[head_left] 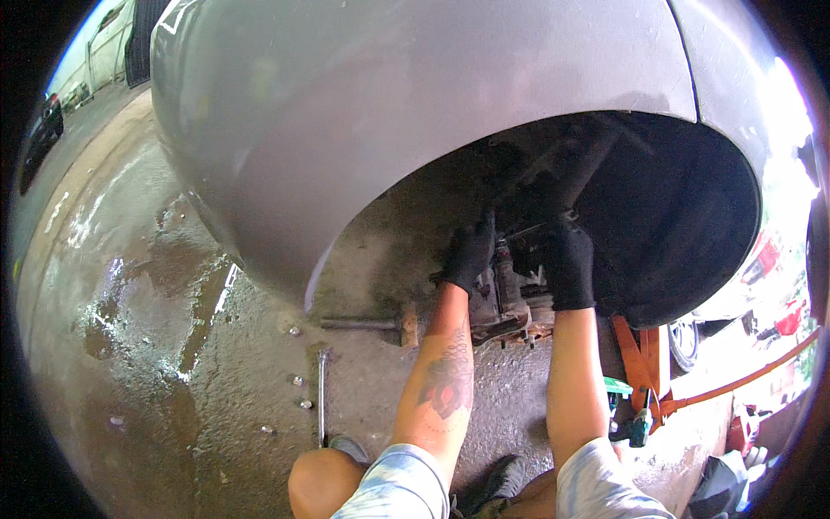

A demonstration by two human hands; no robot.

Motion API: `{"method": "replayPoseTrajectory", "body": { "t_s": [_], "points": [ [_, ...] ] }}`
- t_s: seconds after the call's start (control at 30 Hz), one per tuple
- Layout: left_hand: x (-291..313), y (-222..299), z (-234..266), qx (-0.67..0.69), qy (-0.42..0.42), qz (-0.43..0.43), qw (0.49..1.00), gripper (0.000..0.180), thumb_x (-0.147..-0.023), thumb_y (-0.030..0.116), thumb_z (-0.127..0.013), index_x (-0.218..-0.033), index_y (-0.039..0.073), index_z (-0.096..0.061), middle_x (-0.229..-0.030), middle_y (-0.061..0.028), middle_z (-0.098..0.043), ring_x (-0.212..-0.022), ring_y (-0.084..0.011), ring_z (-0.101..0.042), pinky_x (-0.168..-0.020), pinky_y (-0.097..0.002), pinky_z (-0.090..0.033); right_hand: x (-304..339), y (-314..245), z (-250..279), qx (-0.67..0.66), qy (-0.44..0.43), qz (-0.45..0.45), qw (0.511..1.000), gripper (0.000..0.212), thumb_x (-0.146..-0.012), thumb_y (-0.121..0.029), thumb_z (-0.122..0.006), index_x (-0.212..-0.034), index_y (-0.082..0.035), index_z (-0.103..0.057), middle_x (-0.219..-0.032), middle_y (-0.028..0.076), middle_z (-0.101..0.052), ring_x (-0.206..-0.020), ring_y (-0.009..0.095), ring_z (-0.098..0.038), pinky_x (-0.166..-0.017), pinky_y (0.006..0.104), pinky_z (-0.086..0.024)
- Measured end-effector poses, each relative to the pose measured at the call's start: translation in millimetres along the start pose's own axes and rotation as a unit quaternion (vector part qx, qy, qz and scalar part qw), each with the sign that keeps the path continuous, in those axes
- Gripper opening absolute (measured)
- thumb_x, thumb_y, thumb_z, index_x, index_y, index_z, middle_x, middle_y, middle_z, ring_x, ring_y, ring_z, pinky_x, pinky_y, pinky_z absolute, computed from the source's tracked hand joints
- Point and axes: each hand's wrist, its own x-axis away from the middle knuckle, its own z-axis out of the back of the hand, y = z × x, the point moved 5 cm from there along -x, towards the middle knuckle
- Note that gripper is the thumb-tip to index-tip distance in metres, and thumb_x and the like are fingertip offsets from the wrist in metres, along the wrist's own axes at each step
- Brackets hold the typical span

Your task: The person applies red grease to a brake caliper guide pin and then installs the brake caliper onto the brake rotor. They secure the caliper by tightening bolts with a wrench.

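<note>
Both my hands, in black gloves, reach into the dark wheel arch point(683, 216) of a grey car point(346, 104); no wheel is mounted there. My left hand point(469, 255) is raised on the left of an upright metal suspension part point(506, 277), its fingers lost in shadow. Opposite it, my right hand point(571, 264) is beside the strut point(588, 164), fingers seemingly bent but too dark to make out. A thin metal rod point(526, 231) shows between the hands; whether either one grips it is unclear. Rusty hub parts point(506, 329) lie below my wrists.
On the concrete floor at left are a long metal wrench point(322, 398) and several lug nuts point(298, 381). A dark bar point(359, 323) with a tan block at its end lies near my left forearm. An orange jack point(640, 368) and a green tool point(641, 426) stand at right.
</note>
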Motion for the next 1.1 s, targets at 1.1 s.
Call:
{"method": "replayPoseTrajectory", "body": {
  "t_s": [1.1],
  "points": [
    [-19.0,-16.4,-12.4,-0.072,-0.126,0.013,0.989,0.04,-0.09,0.02,-0.047,-0.121,-0.005,-0.054,-0.103,-0.0289,-0.062,-0.084,-0.0381,-0.065,-0.073,-0.0459,-0.051,0.9,-72.0,-34.0,0.002,-0.002,0.049,0.999,0.023,-0.081,-0.019,-0.062,-0.1,-0.005,-0.063,-0.086,0.019,-0.066,-0.082,0.039,-0.064,-0.068,0.0455,-0.05]
  ]
}}
